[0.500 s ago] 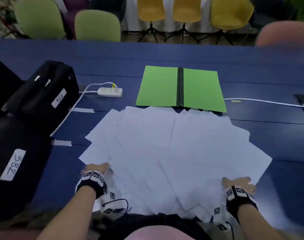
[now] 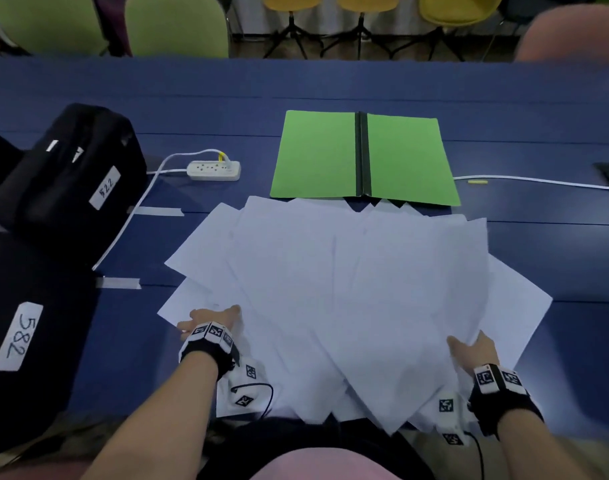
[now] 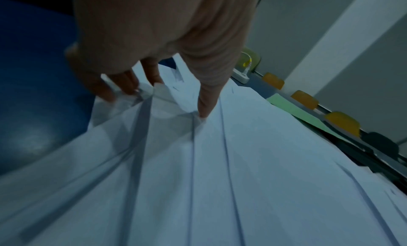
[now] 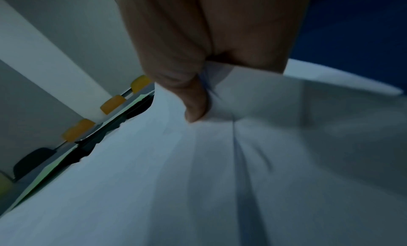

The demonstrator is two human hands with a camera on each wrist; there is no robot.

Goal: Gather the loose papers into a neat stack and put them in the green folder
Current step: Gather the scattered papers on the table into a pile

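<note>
Several white papers lie fanned out on the blue table, overlapping, with their near corners hanging over the table's front edge. The green folder lies open and flat just beyond them. My left hand rests on the fan's left side. In the left wrist view that left hand has its thumb pressed on the papers and its straight fingers against their edges. My right hand pinches the right-hand sheets, which are raised. In the right wrist view the right hand has its thumb on top, fingers hidden beneath.
Two black bags labelled 522 and 582 stand at the left. A white power strip with its cable lies left of the folder. Another white cable runs right. Chairs line the far side.
Both hands have moved inward and forward along the fan. The right-hand sheets have swung in and lifted off the table. The spread is narrower.
</note>
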